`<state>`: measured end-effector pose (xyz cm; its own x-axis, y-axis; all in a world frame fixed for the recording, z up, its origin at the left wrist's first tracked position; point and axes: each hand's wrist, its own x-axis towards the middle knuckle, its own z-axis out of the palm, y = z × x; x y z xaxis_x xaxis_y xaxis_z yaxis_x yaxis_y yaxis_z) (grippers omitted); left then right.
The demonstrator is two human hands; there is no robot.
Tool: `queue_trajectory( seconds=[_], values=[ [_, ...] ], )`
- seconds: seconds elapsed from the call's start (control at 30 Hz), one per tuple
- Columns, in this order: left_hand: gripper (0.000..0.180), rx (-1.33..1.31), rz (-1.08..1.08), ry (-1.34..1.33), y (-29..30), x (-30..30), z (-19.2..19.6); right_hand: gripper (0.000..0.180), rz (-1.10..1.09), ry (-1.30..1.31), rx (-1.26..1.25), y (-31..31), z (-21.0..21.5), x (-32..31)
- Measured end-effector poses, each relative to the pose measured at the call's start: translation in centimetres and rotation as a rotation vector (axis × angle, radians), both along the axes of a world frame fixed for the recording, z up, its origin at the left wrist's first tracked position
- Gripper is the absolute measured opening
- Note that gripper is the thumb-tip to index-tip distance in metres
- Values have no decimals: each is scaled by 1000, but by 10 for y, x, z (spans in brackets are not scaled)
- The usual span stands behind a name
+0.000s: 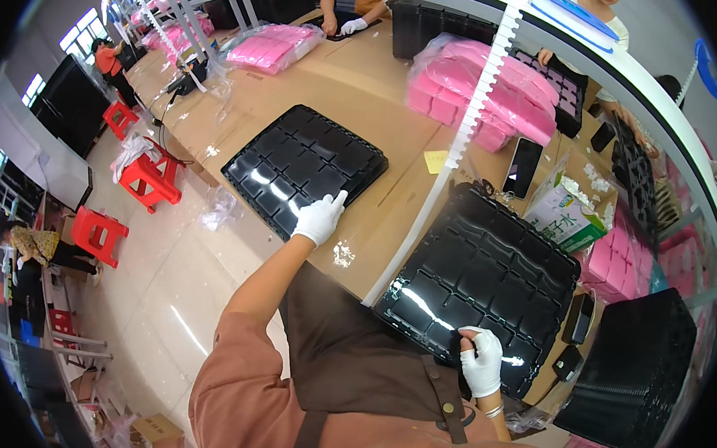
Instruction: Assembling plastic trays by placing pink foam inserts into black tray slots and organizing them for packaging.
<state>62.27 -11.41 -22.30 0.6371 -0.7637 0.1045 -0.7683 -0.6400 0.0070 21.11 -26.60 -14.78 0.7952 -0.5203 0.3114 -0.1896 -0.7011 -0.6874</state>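
Head view: A worker in a brown apron (359,347) stands at a brown-covered worktable (350,92), a white-gloved hand at each of two glossy black compartmented plastic trays. The left hand (320,218) lies with fingers extended on the near right edge of the left tray (313,160), open rather than closed around it. The right hand (481,364), its thumb bare, curls its fingers at the near edge of the right tray (487,273); whether it pinches the rim cannot be told. The left tray sits on the tabletop, the right one at the table's near side, with a white toothed strip (473,120) crossing the view between them. Beyond the right tray lie a dark-screened smartphone (523,167) and a green-and-white carton (569,206) holding small white pieces. A yellow note (435,161) lies near the strip. Pink bundles in clear plastic (485,92) are heaped farther back, and a black stack (633,368) stands at right. Across the table, a co-worker's white-gloved hand (353,27) rests near dark material.
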Motion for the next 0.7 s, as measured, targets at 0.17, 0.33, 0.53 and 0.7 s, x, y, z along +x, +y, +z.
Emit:
queue_trajectory(
  seconds=[0.17, 0.33, 0.53, 0.7],
  values=[
    [44, 70, -49, -46, 4, -5, -7, 16, -1, -5, 40, 0, 1, -1],
    [42, 21, -48, -31, 3, -6, -8, 13, -1, -2, 0, 1, -2, -2],
    [58, 117, -39, -77, -3, -4, -16, 11, -12, 5, 29, 1, -5, -1],
    [58, 107, 25, -99, -10, -5, -14, 10, -18, -17, 26, 1, -5, -1]
  ],
)
